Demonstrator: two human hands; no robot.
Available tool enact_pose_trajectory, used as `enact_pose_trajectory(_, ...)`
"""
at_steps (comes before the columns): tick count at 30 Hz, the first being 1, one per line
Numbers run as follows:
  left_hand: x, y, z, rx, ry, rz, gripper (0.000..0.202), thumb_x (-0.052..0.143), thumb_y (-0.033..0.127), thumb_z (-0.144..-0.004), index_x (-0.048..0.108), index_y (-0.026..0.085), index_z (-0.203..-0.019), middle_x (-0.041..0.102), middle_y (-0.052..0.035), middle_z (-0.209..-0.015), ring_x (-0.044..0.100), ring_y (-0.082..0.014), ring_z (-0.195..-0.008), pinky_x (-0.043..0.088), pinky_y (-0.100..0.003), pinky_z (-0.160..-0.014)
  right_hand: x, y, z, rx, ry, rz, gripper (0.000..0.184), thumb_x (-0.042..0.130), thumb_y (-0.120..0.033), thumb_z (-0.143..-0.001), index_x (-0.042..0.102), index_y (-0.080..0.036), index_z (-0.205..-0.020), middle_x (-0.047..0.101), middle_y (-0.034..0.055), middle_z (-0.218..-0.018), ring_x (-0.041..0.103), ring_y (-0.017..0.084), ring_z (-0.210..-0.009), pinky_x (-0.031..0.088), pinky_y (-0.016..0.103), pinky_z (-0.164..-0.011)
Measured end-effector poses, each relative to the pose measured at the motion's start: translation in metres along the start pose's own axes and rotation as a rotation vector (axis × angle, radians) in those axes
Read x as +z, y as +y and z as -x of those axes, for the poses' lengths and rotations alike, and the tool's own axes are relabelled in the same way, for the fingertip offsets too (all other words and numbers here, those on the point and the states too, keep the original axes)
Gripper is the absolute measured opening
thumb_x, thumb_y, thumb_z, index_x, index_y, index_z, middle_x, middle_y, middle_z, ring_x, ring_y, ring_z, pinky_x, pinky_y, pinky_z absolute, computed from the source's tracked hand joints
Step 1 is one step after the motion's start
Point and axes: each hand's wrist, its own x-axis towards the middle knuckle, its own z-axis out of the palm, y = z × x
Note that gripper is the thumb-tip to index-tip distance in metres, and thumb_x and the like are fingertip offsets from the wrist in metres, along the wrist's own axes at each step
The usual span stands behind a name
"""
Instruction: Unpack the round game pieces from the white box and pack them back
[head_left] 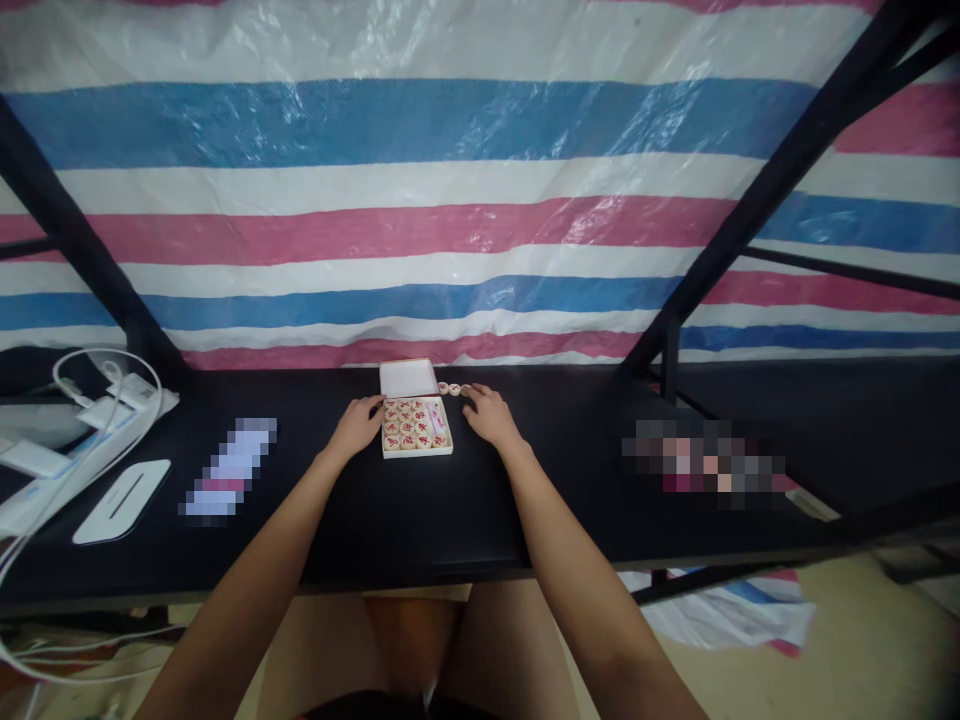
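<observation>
in the head view, the open box [418, 453] of xiangqi pieces [407, 428] sits on the black table [420, 530], what looks like its lid [407, 379] just behind. the left hand [358, 425], loosely curled, is at the box's left edge; the right hand [491, 415], part-open, reaches the end of a row of loose discs [454, 390]; whether either grips, i cannot tell. the discs look light, hard, smooth, likely best pinched by their rims; the thin-walled box probably flexes.

Box [418, 453] btwn L hand [358, 427] & R hand [490, 415], white; pcs [407, 427] inside, cream w/ red characters; lid [407, 379] fwd-right of L hand, white; table [412, 520] under hands, blk; tarp [412, 120] beyond hands, striped white/blue/pinkish-red; slotted pad [114, 500] left of L hand, white.
</observation>
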Motion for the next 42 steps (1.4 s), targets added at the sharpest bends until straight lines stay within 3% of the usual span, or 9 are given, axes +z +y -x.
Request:
enact_pose_trajectory(16,-0.004,0.006,0.001,-0.014,-0.008,0.012,0.038,0.046,0.026,-0.089,0.061,0.014,-0.122,0.067,-0.0099,-0.114,0.059,-0.0249,-0.107,0.043,-0.036,-0.098,0.007,-0.004,0.0,-0.047,-0.016,0.066,0.042,0.042,-0.035,-0.093,0.054,-0.023,-0.131,0.046,0.0099,-0.14,0.046,0.03,-0.119,0.039,0.044,-0.098)
enact_pose_trajectory(31,-0.003,0.004,0.0,-0.007,0.008,0.01,0.038,0.046,0.026,-0.089,0.061,0.016,-0.122,0.067,-0.0085,-0.114,0.06,-0.0236,-0.103,0.044,-0.036,-0.097,0.002,-0.01,0.001,-0.051,-0.013,0.012,0.042,0.045,-0.034,-0.092,0.052,-0.023,-0.131,0.045,0.0112,-0.14,0.045,0.029,-0.121,0.039,0.044,-0.098)
enact_pose_trajectory(36,-0.002,0.003,-0.001,-0.001,0.002,0.008,0.038,0.045,0.026,-0.089,0.061,0.016,-0.122,0.067,-0.0087,-0.114,0.06,-0.0232,-0.103,0.043,-0.036,-0.097,-0.007,-0.022,0.002,-0.152,0.047,-0.24,0.033,0.053,-0.03,-0.087,0.063,-0.02,-0.117,0.059,0.0104,-0.119,0.054,0.022,-0.105,0.042,0.036,-0.094)
enact_pose_trajectory(39,-0.001,0.002,-0.001,0.004,-0.003,0.007,0.038,0.045,0.026,-0.089,0.061,0.014,-0.122,0.067,-0.0094,-0.114,0.06,-0.0237,-0.103,0.043,-0.035,-0.096,-0.013,-0.035,0.006,-0.237,-0.074,-0.423,0.024,0.059,-0.031,-0.082,0.07,-0.021,-0.101,0.066,0.0043,-0.096,0.057,0.016,-0.082,0.045,0.031,-0.082)
enact_pose_trajectory(42,0.0,0.001,-0.001,0.002,-0.006,-0.004,0.038,0.045,0.026,-0.09,0.06,0.014,-0.122,0.067,-0.0097,-0.113,0.06,-0.024,-0.102,0.044,-0.035,-0.095,-0.017,-0.043,0.011,-0.288,-0.174,-0.487,0.026,0.067,-0.034,-0.075,0.072,-0.019,-0.095,0.065,0.0035,-0.091,0.056,0.014,-0.076,0.044,0.028,-0.078)
